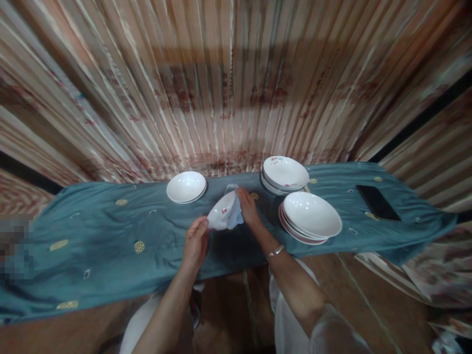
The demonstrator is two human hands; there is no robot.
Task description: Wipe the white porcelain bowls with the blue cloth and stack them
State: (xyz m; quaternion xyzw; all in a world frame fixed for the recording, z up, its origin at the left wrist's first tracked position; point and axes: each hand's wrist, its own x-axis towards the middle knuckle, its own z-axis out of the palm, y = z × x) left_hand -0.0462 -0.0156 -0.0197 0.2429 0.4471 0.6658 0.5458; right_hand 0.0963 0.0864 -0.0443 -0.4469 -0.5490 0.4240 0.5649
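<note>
In the head view, two dish stacks (312, 215) and a phone (377, 202) are seen rightward on the bench (110, 226), a smaller stack (186, 187) leftward. Both forearms are stretched forward. Between the stacks, a tilted dish (220, 212), slanting up rightward, is pinched by the left hand (196, 241); a cloth (236, 215) is gripped against it by the right hand (247, 206).

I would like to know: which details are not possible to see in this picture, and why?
All in the head view:
White dish, right part: covered by the light-blue cloth and right hand.
Back stack and front stack, exact count: upper dishes hide most of the lower ones.
Curtain, small vertical marks: too blurred to read.
Phone: too dark to tell which face is up.
Far-left edge: pixelated patch hides what is behind.
</note>
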